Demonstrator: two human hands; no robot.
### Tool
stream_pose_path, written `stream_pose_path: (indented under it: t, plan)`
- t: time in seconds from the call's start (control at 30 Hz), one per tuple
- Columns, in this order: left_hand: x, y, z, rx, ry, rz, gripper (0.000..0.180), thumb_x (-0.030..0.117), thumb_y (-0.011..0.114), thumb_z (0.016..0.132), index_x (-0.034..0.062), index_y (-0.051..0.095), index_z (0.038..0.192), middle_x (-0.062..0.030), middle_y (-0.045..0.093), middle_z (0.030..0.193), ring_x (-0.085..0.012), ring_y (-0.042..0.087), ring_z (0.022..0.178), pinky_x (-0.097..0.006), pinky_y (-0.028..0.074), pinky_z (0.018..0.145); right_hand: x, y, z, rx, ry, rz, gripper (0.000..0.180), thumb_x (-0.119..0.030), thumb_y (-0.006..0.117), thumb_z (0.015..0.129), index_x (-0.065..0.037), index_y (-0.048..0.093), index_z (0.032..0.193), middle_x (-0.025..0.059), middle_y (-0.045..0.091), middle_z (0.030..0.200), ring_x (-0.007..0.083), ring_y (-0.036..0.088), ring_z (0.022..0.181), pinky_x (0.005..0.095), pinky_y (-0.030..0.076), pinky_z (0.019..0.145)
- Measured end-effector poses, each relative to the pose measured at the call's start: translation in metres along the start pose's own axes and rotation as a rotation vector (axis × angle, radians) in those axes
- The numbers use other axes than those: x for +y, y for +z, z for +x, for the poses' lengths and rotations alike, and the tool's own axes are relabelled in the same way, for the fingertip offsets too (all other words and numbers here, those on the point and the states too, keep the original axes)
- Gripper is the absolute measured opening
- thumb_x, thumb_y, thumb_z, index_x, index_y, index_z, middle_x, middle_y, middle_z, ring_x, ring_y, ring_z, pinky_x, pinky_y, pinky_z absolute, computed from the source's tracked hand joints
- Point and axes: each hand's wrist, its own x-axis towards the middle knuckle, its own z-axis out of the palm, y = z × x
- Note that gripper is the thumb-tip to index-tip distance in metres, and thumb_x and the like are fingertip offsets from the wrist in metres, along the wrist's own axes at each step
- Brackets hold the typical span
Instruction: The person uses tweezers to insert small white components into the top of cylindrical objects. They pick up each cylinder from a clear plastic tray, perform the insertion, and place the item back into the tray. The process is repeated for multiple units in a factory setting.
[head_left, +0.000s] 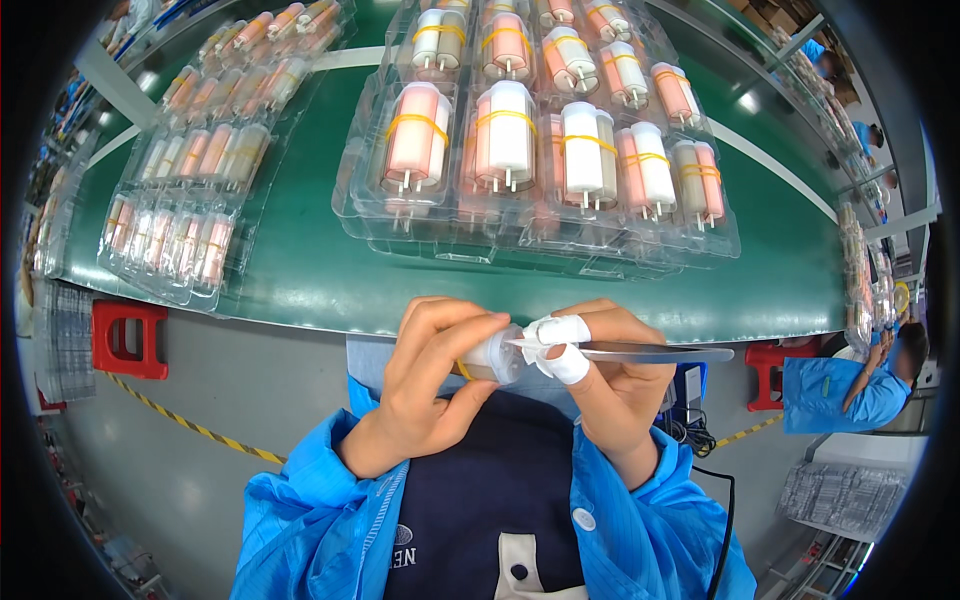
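Observation:
My left hand [425, 385] is closed around a clear-capped cylinder bundle [490, 358] with a yellow band, held sideways in front of my chest. In my right hand [620, 395], a pair of metal tweezers [660, 353] is pinched between thumb and forefinger, both wrapped in white tape [565, 362]. A pale pointed tip at those fingers meets the end of the bundle; whether it belongs to the tweezers or is a small white part, I cannot make out. Beyond my hands, a clear plastic tray [480, 228] carries banded pink, white and grey cylinder bundles [505, 135] with short white pins.
More filled trays [190, 190] lie at the left of the green tabletop [300, 270]. Red stools [130, 338] stand at the table's near edge on both sides. A co-worker in blue [850, 390] sits at the far right. A black cable [728, 510] hangs beside my right sleeve.

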Motion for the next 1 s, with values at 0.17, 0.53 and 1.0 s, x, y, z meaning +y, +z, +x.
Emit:
stream_pose_path:
  t: [0.17,0.53,1.0]
  plan:
    - [0.0,0.0,0.001,0.01,0.015,0.007,0.052,0.0,0.072,0.062,-0.0021,0.06,0.113,-0.0159,0.057,0.103,-0.0294,0.055,0.09,-0.035,0.044,0.076,0.001,-0.001,0.001,-0.01,-0.021,-0.024,0.013,0.001,0.069,0.078,0.002,0.067,0.091,0.0136,0.067,0.085,0.0178,0.064,0.075,0.0271,0.05,0.066]
    - [0.002,-0.003,0.006,-0.001,0.048,0.041,0.054,-0.001,0.071,0.061,-0.0028,0.06,0.113,-0.0157,0.057,0.102,-0.0284,0.054,0.087,-0.035,0.045,0.074,-0.001,-0.005,0.006,-0.091,-0.088,-0.074,0.014,0.001,0.069,0.078,0.002,0.067,0.092,0.0152,0.067,0.084,0.019,0.065,0.074,0.0275,0.051,0.064]
    - [0.006,-0.004,0.009,-0.038,0.093,0.112,0.054,-0.001,0.07,0.058,-0.0035,0.061,0.111,-0.0151,0.057,0.1,-0.0293,0.053,0.086,-0.036,0.044,0.073,-0.009,-0.008,0.015,-0.155,0.014,-0.075,0.008,0.001,0.064,0.079,0.001,0.066,0.088,0.0112,0.065,0.079,0.0157,0.063,0.072,0.0252,0.048,0.062]
